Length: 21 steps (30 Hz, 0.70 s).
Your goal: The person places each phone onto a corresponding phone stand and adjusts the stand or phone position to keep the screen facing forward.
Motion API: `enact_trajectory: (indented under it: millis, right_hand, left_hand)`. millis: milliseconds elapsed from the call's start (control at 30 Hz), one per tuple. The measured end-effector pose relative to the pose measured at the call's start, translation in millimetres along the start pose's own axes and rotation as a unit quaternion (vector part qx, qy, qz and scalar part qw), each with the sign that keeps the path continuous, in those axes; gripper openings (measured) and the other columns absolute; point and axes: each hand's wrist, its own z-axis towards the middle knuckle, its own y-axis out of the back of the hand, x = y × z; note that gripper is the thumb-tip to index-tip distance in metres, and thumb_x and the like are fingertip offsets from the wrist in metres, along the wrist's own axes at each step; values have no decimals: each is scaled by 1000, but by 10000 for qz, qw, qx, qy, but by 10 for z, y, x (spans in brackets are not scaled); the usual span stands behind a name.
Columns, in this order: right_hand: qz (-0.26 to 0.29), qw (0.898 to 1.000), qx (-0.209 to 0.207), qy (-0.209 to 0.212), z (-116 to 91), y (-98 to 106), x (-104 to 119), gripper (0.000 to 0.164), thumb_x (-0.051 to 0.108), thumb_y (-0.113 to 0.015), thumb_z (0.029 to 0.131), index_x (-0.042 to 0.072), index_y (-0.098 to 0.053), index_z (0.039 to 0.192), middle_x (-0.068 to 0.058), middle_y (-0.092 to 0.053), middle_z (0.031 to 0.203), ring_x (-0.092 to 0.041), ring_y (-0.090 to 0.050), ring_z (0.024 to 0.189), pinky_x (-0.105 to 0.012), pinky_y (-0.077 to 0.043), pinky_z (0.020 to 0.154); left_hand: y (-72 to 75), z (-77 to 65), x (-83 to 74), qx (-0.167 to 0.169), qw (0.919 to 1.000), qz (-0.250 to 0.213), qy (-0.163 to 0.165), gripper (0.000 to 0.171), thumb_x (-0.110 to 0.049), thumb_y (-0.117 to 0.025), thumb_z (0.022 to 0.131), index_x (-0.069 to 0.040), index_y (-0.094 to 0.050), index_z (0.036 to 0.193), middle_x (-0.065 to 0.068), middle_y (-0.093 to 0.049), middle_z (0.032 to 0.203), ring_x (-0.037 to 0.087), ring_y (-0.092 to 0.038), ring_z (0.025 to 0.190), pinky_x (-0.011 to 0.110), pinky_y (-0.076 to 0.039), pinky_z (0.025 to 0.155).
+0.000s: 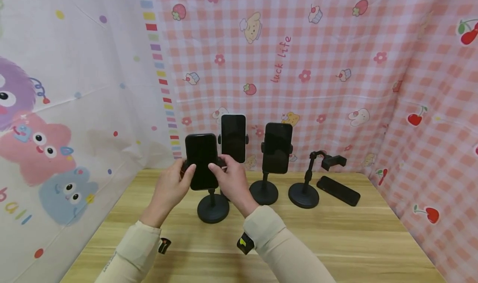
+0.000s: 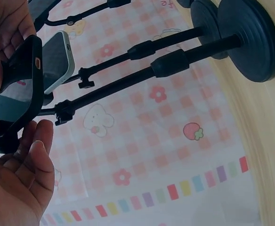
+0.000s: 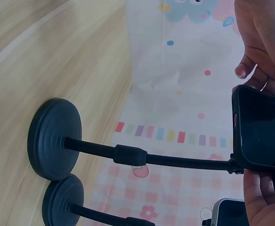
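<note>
In the head view a black smartphone (image 1: pixel 201 160) stands upright in the clamp of the front-left phone stand (image 1: pixel 213 208). My left hand (image 1: pixel 174 188) grips its left side, thumb on the edge of the screen and fingers curled behind by the clamp's side. On the opposite side my right hand (image 1: pixel 234 182) holds it likewise, its thumb pressing the screen's right edge. The left wrist view shows the phone's lower end (image 2: pixel 36 70) between both hands, over the stand's pole (image 2: pixel 114 89). In the right wrist view the same phone (image 3: pixel 260 129) is seen from below.
Behind stands a white-edged phone (image 1: pixel 233 138) on another stand. Right of it, a third stand bears a black phone (image 1: pixel 277 148). Farther right is a stand with a bare clamp (image 1: pixel 333 162), beside a black phone (image 1: pixel 338 190) lying on the wooden table (image 1: pixel 336 241). Patterned cloth (image 1: pixel 317 67) hangs behind.
</note>
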Motion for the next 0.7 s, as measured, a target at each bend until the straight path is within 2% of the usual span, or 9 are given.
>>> enact_trajectory:
  millis: [133, 433, 700]
  right_hand:
    - [62, 10000, -16, -22, 4, -18, -13, 43, 33, -63, 92, 10, -57, 128, -9, -68, 110, -18, -61, 86, -40, -58, 77]
    - [132, 9999, -41, -14, -8, -61, 6, 41, 35, -63, 91, 11, -59, 125, -7, -68, 105, -17, -61, 81, -40, -57, 72]
    - [76, 9999, -87, -63, -25, -94, 22, 41, 34, -63, 92, 10, -57, 125, -7, -67, 104, -16, -60, 80, -37, -57, 68]
  left_hand:
    - [-5, 2, 24, -13, 9999, -107, -13, 24, -23, -58, 95, 2, -59, 95, 13, -60, 68, 23, -52, 58, 36, -42, 51]
    - [7, -3, 67, 138, 9995, -221, 168, 31, -26, -54, 98, 4, -59, 106, 17, -65, 77, 27, -56, 65, 42, -46, 57]
    - [3, -5, 96, 95, 9997, -212, 13, 29, -23, -55, 97, 5, -57, 105, 15, -61, 71, 26, -53, 61, 40, -44, 55]
